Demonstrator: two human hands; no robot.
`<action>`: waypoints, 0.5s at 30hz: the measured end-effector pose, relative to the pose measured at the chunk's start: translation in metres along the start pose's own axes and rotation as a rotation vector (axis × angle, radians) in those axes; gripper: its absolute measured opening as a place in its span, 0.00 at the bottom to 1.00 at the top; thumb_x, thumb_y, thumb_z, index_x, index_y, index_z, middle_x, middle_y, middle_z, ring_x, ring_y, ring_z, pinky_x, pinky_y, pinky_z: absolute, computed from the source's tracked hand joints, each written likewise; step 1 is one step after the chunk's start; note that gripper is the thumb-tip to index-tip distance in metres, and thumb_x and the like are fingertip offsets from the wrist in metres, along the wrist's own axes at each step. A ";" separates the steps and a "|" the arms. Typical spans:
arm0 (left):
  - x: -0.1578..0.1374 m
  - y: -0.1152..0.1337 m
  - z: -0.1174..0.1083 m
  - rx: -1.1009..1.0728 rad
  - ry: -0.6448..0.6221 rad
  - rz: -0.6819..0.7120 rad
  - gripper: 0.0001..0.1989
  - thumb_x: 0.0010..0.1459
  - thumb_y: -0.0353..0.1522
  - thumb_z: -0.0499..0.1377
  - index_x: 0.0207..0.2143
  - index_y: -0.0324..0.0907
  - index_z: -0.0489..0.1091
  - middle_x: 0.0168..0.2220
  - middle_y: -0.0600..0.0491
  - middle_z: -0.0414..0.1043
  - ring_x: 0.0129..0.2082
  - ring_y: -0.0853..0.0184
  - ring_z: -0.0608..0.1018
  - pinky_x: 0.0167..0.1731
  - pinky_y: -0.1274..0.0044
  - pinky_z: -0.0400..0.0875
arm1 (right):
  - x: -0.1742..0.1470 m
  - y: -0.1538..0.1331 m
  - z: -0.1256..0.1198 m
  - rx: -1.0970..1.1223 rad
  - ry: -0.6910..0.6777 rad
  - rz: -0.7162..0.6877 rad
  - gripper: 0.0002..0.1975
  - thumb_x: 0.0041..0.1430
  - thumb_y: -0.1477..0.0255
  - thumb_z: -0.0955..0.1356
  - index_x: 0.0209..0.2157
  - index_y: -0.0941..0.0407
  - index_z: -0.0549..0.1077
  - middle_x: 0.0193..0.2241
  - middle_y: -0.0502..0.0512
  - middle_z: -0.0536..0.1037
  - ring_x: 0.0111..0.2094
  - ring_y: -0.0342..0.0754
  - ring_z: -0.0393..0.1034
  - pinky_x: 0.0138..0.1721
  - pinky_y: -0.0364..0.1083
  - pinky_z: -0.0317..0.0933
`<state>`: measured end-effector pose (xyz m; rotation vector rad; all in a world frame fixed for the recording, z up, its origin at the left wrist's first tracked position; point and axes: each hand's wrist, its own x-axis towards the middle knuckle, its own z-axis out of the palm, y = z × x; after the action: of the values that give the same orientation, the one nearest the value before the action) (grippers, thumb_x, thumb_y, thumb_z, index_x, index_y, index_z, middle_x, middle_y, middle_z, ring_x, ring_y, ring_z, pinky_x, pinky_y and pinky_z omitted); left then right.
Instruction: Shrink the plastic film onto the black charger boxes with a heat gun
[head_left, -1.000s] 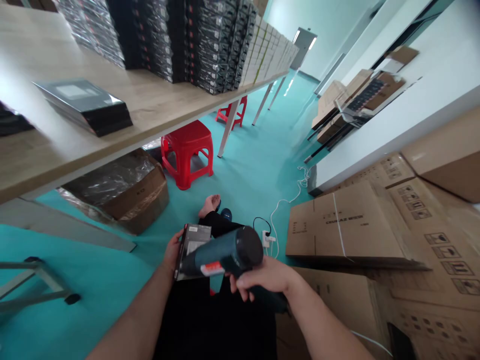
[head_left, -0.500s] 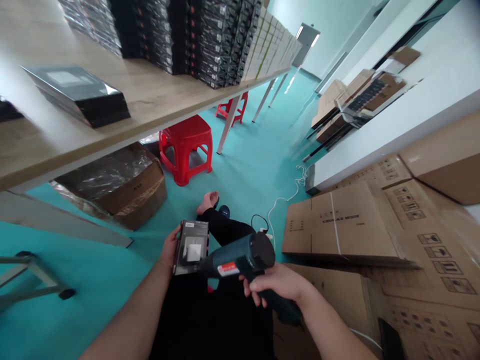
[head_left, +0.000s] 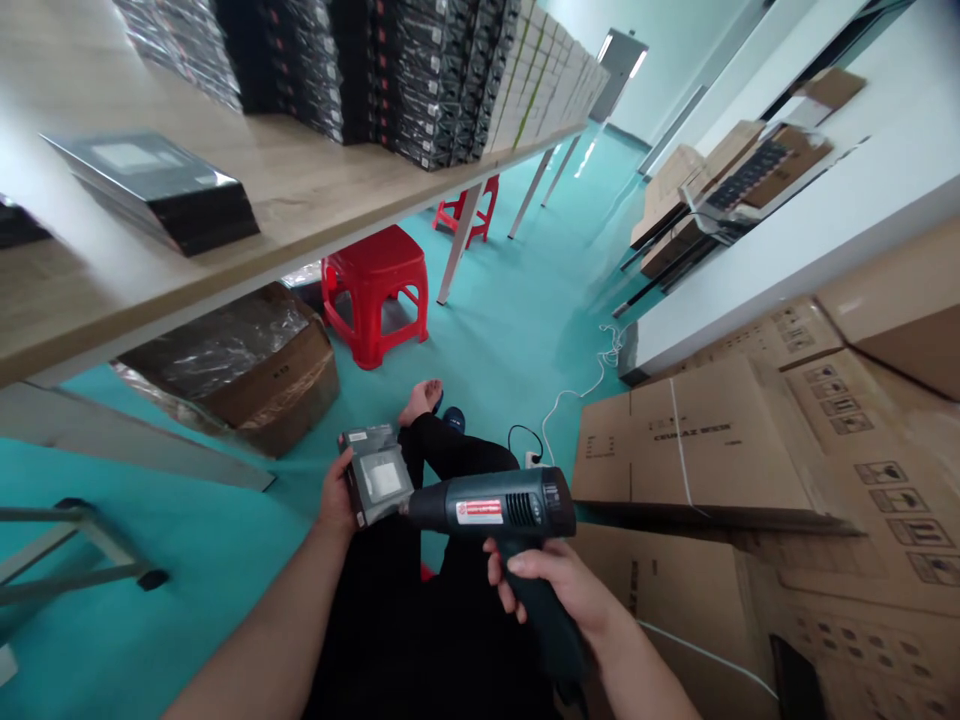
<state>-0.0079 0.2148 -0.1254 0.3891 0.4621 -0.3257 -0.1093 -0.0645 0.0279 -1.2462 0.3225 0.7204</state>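
A dark green heat gun (head_left: 495,503) is gripped by its handle in my right hand (head_left: 551,580), its nozzle aimed left. In my left hand (head_left: 340,497) is a small dark box (head_left: 377,478) with a pale square on its face, held tilted by its left edge. The nozzle tip sits close to the box's lower right edge; whether they touch I cannot tell. Another black box (head_left: 154,185) in shiny wrap lies on the wooden table (head_left: 315,215) to the upper left.
Tall stacks of wrapped black boxes (head_left: 427,85) stand on the table. Beneath it is an open carton (head_left: 277,390) with clear film, beside a red stool (head_left: 375,290). Large cartons (head_left: 690,440) fill the right side. A white cable (head_left: 559,400) runs along the floor.
The box in my left hand has tilted and turned, its top edge moving left. The heat gun has swung to a more level angle and shifted slightly right.
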 end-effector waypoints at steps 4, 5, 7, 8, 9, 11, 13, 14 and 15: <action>-0.004 -0.001 0.003 0.022 -0.048 -0.042 0.22 0.56 0.38 0.54 0.50 0.36 0.67 0.40 0.42 0.76 0.40 0.53 0.78 0.42 0.61 0.72 | 0.001 0.001 0.004 -0.026 0.092 -0.027 0.14 0.51 0.70 0.67 0.40 0.61 0.73 0.29 0.57 0.76 0.23 0.45 0.70 0.22 0.42 0.63; -0.004 -0.002 0.003 0.024 -0.057 -0.050 0.23 0.55 0.38 0.54 0.51 0.36 0.67 0.40 0.42 0.76 0.40 0.52 0.78 0.41 0.61 0.72 | 0.001 0.001 0.005 -0.025 0.066 -0.004 0.14 0.51 0.70 0.67 0.40 0.61 0.73 0.29 0.57 0.76 0.23 0.44 0.70 0.21 0.42 0.63; -0.005 -0.002 0.003 0.027 -0.089 -0.073 0.23 0.56 0.38 0.53 0.51 0.37 0.67 0.41 0.42 0.76 0.40 0.51 0.78 0.41 0.60 0.72 | 0.002 0.004 0.006 -0.010 -0.002 0.041 0.15 0.50 0.71 0.68 0.40 0.61 0.73 0.30 0.58 0.77 0.23 0.44 0.70 0.21 0.41 0.62; -0.005 -0.002 0.002 0.027 -0.105 -0.084 0.23 0.56 0.38 0.53 0.51 0.37 0.67 0.40 0.42 0.76 0.40 0.51 0.78 0.41 0.60 0.72 | 0.003 0.006 0.007 -0.002 -0.009 0.040 0.15 0.50 0.72 0.68 0.40 0.62 0.73 0.30 0.58 0.77 0.23 0.44 0.70 0.21 0.41 0.62; -0.005 -0.002 0.002 0.026 -0.115 -0.089 0.22 0.56 0.38 0.53 0.51 0.37 0.67 0.40 0.42 0.76 0.40 0.51 0.78 0.41 0.60 0.72 | 0.004 0.007 0.007 0.002 0.012 0.022 0.15 0.50 0.72 0.68 0.40 0.62 0.73 0.30 0.57 0.76 0.23 0.44 0.70 0.21 0.41 0.62; -0.004 -0.002 0.002 0.025 -0.104 -0.086 0.22 0.55 0.38 0.53 0.50 0.36 0.67 0.39 0.41 0.76 0.39 0.51 0.78 0.41 0.59 0.72 | 0.006 0.010 0.007 -0.007 0.108 -0.030 0.14 0.51 0.71 0.67 0.40 0.61 0.73 0.29 0.56 0.76 0.23 0.44 0.70 0.22 0.42 0.63; -0.002 -0.001 0.002 0.021 -0.053 -0.072 0.21 0.55 0.39 0.54 0.48 0.35 0.68 0.38 0.42 0.76 0.38 0.51 0.78 0.41 0.59 0.72 | 0.006 0.011 0.006 -0.025 0.167 -0.044 0.13 0.51 0.71 0.67 0.40 0.61 0.72 0.28 0.56 0.76 0.23 0.45 0.70 0.21 0.42 0.63; 0.000 -0.001 0.002 0.015 -0.013 -0.064 0.20 0.54 0.39 0.55 0.46 0.35 0.69 0.37 0.43 0.76 0.38 0.51 0.78 0.40 0.59 0.72 | 0.005 0.011 0.005 -0.026 0.160 -0.033 0.13 0.51 0.71 0.67 0.40 0.61 0.72 0.28 0.56 0.76 0.23 0.44 0.70 0.21 0.42 0.63; 0.002 -0.001 0.001 0.003 0.041 -0.059 0.19 0.54 0.39 0.55 0.44 0.36 0.69 0.36 0.43 0.76 0.37 0.52 0.78 0.39 0.59 0.73 | 0.004 0.010 0.006 -0.019 0.128 -0.018 0.14 0.50 0.71 0.67 0.40 0.61 0.72 0.29 0.56 0.76 0.23 0.44 0.70 0.21 0.42 0.63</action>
<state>-0.0064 0.2133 -0.1255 0.3861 0.5139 -0.3766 -0.1138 -0.0564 0.0196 -1.3146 0.4104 0.6309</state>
